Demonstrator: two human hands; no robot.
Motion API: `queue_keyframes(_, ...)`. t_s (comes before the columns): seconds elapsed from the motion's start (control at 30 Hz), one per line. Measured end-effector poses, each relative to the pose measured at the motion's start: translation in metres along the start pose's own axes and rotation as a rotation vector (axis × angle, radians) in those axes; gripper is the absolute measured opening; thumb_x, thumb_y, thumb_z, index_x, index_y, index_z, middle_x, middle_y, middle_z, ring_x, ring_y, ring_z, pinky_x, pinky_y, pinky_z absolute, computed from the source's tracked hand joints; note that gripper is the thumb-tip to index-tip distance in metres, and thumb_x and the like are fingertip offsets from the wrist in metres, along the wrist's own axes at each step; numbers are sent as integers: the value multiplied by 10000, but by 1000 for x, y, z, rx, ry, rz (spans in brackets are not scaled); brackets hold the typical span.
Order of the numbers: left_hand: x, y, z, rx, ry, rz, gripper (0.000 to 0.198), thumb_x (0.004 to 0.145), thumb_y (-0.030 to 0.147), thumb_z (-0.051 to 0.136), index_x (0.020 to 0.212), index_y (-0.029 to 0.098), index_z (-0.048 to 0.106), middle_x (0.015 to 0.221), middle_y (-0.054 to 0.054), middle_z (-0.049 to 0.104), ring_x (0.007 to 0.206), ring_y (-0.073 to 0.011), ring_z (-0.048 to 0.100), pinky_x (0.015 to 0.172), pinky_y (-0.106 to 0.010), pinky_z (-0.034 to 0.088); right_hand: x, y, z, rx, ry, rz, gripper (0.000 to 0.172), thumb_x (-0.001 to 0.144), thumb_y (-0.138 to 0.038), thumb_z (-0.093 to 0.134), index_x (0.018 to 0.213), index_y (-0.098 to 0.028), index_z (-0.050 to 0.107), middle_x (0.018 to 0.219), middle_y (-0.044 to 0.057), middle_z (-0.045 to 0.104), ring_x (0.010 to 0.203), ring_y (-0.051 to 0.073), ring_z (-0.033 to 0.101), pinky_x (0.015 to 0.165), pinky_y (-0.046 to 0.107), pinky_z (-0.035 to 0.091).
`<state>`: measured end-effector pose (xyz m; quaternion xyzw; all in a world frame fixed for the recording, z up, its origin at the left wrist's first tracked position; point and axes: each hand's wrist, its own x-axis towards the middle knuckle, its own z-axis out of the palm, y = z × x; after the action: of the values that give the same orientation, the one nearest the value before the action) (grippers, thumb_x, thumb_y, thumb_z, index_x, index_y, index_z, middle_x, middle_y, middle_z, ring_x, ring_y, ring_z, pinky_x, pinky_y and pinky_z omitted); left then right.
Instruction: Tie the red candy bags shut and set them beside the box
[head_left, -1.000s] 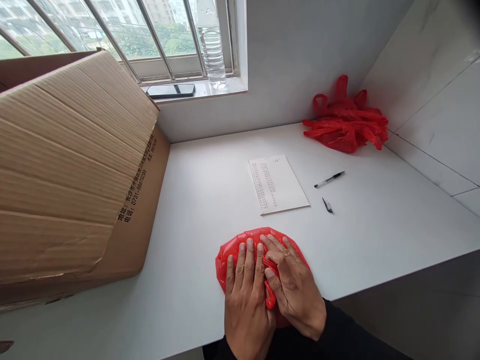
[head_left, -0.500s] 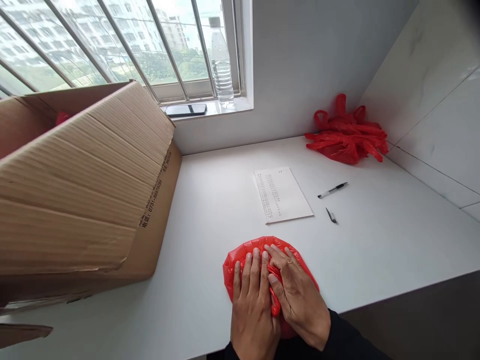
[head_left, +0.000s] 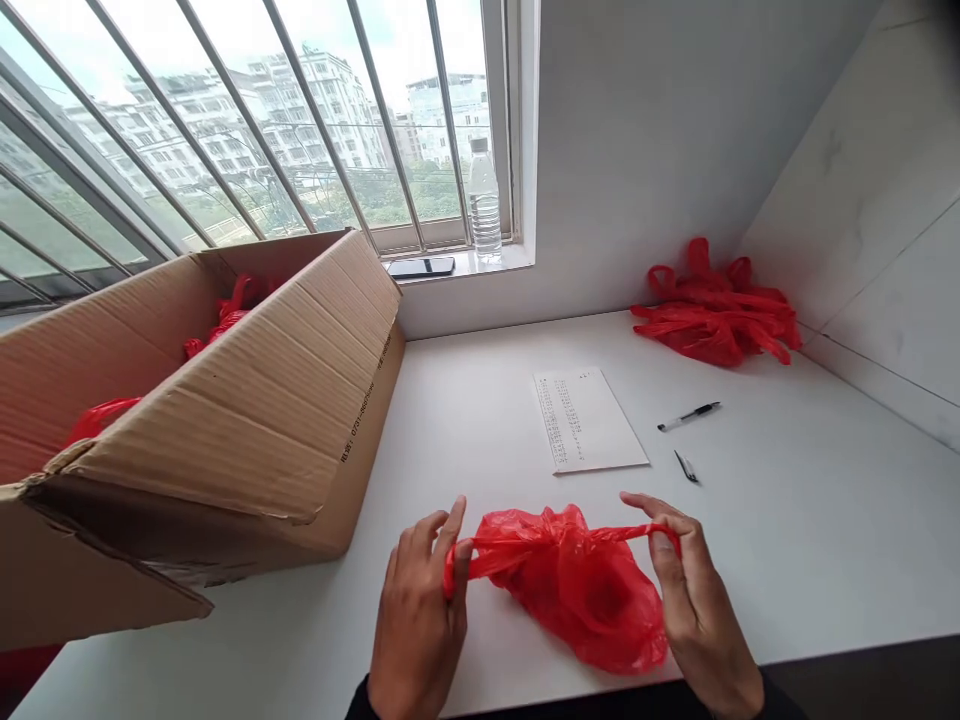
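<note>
A red plastic bag lies at the front of the white table, crumpled and gathered in a twist or knot at its top. One handle runs left into my left hand, pinched between thumb and fingers. The opposite handle stretches right to my right hand, where thumb and fingers close on its loop while one finger points out. Between my hands the handles are drawn out nearly level. What the bag holds, if anything, cannot be made out.
At left stands a large open cardboard box with red bags inside. Beyond my hands lie a printed sheet, a pen and its black cap. More red bags are heaped in the far corner. A water bottle and a phone occupy the windowsill.
Both hands were pressing flat on the bag. Now they are apart, each pulling a handle outward, and the bag's top is gathered. The view has tilted up and turned left.
</note>
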<state>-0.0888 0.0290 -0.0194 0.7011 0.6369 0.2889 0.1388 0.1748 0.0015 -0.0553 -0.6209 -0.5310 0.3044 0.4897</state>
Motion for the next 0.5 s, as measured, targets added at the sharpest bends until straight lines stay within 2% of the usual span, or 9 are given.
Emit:
queue_keyframes(0.03,6,-2,-7,-20,-3,-45,482,981,502,407,1324,256,640,1070,-109,729,1047,-319,651,920,-564,512,-3,-4,0,18,-38,7,328,1061,-428,308,1286,-277,491,1419,78,529,1366,275,444,1128,497,383)
queue_keyframes(0.1,15,0,-15,-78,-30,-121,504,1004,513,353,1334,247,625,730,-43,694,767,-257,680,733,-461,568,-10,-11,5,71,-170,8,326,1058,-438,309,1258,-285,516,1337,74,597,1275,260,541,1045,426,476)
queue_keyframes(0.17,18,6,-17,-178,-62,-174,528,1037,477,272,1476,241,446,637,13,647,620,-193,654,607,-351,567,-17,-16,10,119,-291,-31,312,1046,-452,335,1206,-288,548,1240,72,659,1157,257,626,946,385,548)
queue_keyframes(0.23,13,17,-13,-314,-33,-196,588,1041,457,291,1578,250,170,835,-11,712,716,-174,690,628,-313,582,-22,-17,13,127,-341,-102,290,1021,-470,402,1176,-291,569,1222,74,674,1108,270,658,908,384,579)
queue_keyframes(0.27,6,23,-9,-357,14,-203,652,1029,453,346,1589,262,71,1014,-50,717,845,-184,703,689,-325,593,-23,-17,13,115,-350,-142,287,1004,-477,443,1185,-295,574,1242,75,668,1122,278,658,922,392,580)
queue_keyframes(0.3,-2,29,-2,-373,83,-199,720,1004,444,428,1589,277,45,1167,-83,680,974,-204,691,760,-350,595,-24,-16,12,95,-360,-177,304,990,-481,478,1218,-303,570,1273,74,656,1155,286,648,950,402,573)
queue_keyframes(0.37,-25,39,16,-186,233,-157,758,961,393,522,1588,286,110,1313,-122,584,1107,-253,630,838,-410,571,-22,-15,8,56,-420,-231,381,980,-488,505,1323,-327,538,1333,71,630,1221,293,619,993,410,555)
queue_keyframes(0.4,-37,43,26,-95,294,-70,739,958,345,521,1588,277,141,1304,-131,569,1094,-263,622,848,-426,560,-22,-14,6,42,-476,-247,417,984,-493,501,1371,-339,516,1355,70,619,1242,294,608,1004,411,550)
queue_keyframes(0.5,-67,44,56,139,279,290,596,930,229,539,1495,370,410,1256,-94,586,1078,-261,614,897,-418,523,-20,-10,4,63,-607,-263,476,1006,-509,441,1451,-341,469,1419,77,576,1298,300,563,1042,425,523)
